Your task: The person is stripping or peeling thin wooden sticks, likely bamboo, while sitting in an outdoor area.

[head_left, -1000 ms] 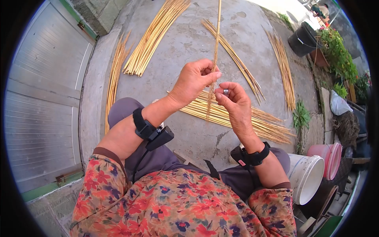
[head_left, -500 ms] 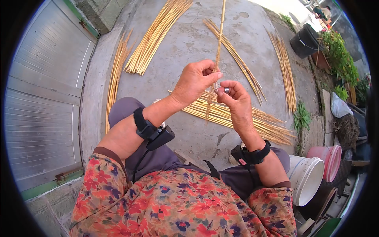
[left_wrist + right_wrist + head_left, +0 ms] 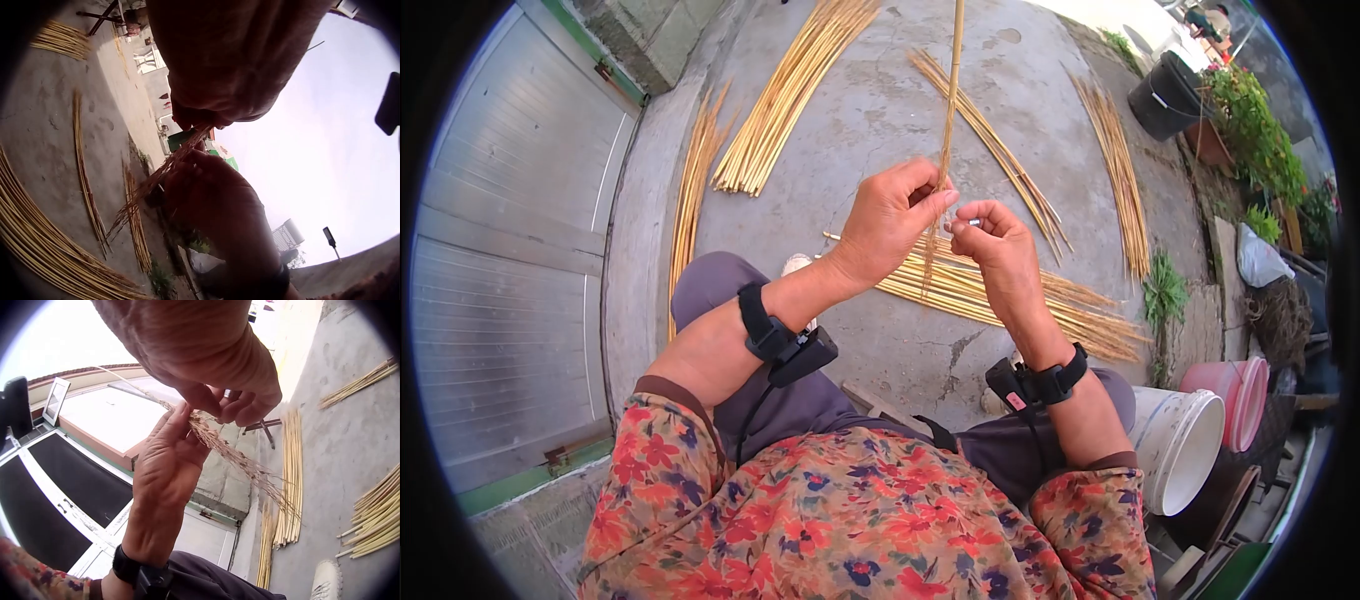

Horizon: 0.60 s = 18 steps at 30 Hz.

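Observation:
One long stalk point(image 3: 954, 90) stands upright in the head view, its feathery seed head point(image 3: 231, 453) hanging below the hands. The left hand point(image 3: 892, 217) pinches it between thumb and fingers where stem meets head. Close on the right, the right hand point(image 3: 1000, 250), with a ring, has thumb and index finger together at the strands; in the right wrist view the right hand point(image 3: 200, 356) is above the seed head. Whether a strand lies between its fingertips is too small to tell. Beneath both hands a bundle of stalks point(image 3: 1020, 300) lies on the ground.
More stalk bundles lie on the concrete: at the left point(image 3: 695, 190), upper left point(image 3: 795, 90), centre right point(image 3: 1000, 150) and right point(image 3: 1118, 170). A white bucket point(image 3: 1185, 450), a pink bucket point(image 3: 1245, 400), a black bucket point(image 3: 1168, 98) and plants point(image 3: 1255, 140) line the right side.
The left hand and stalk have shifted slightly left and down since half a second ago. The right hand's fingers have turned a little, close to the strands. The left hand still pinches the stalk.

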Each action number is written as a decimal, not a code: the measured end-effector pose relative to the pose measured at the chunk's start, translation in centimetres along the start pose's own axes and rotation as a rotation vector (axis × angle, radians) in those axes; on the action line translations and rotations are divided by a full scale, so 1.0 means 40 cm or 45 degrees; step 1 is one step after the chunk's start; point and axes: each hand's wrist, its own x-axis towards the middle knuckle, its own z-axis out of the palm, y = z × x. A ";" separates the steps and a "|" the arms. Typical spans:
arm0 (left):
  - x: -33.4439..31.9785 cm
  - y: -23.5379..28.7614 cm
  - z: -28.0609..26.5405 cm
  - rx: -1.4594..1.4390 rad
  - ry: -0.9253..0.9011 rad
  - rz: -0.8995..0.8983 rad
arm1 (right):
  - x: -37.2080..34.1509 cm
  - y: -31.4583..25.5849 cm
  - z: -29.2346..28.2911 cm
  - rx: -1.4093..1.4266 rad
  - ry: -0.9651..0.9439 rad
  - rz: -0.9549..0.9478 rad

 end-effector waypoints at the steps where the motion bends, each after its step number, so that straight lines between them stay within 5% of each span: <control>1: 0.000 -0.002 0.002 0.032 0.033 0.070 | 0.001 0.002 0.000 -0.091 0.005 -0.071; 3: 0.003 0.001 0.001 0.065 0.061 0.141 | 0.003 0.019 -0.010 -0.161 0.024 0.005; 8: 0.034 -0.010 -0.043 -0.297 0.034 -0.161 | -0.019 -0.017 -0.032 -0.176 -0.154 0.059; 11: 0.034 -0.018 -0.061 -0.321 0.012 -0.194 | -0.064 -0.055 -0.035 -0.555 -0.714 0.346; 18: 0.023 -0.015 -0.032 -0.296 -0.009 -0.223 | -0.038 -0.017 -0.016 -0.190 -0.089 -0.177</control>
